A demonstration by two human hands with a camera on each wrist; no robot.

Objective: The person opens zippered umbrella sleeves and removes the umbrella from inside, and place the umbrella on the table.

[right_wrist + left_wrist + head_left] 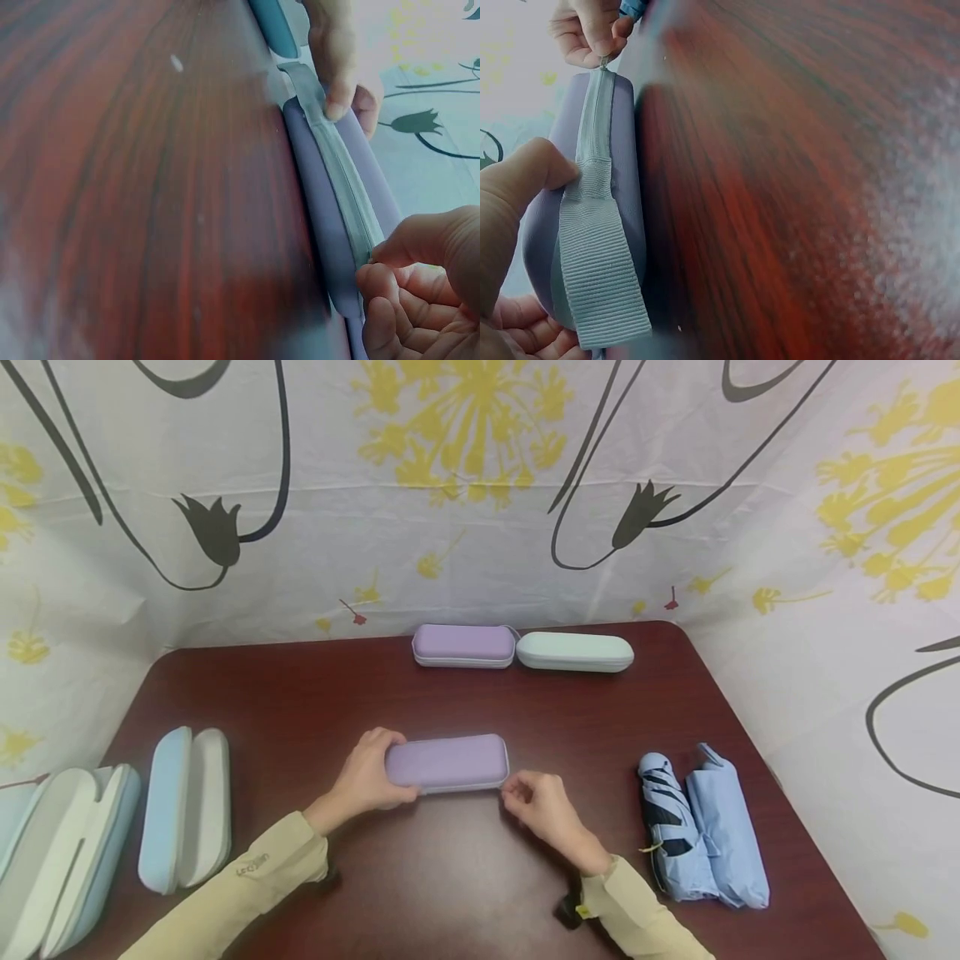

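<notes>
A closed purple zip case [450, 762] lies in the middle of the table. My left hand [366, 772] grips its left end, thumb on the near side and fingers at the back. At the right corner, my right hand [546, 808] pinches the small zipper pull [604, 62] between thumb and forefinger. In the left wrist view a pale grey ribbed strap [600, 262] hangs at the case's left end, below the left thumb. The zipper [347, 184] runs along the side, its teeth joined where they show.
Another purple case [464, 646] and a mint case [576, 652] stand at the table's back edge. To the left lie an open blue case [167, 810] and further open blue-and-white cases [112, 860]. Two folded blue umbrellas [727, 831] lie on the right.
</notes>
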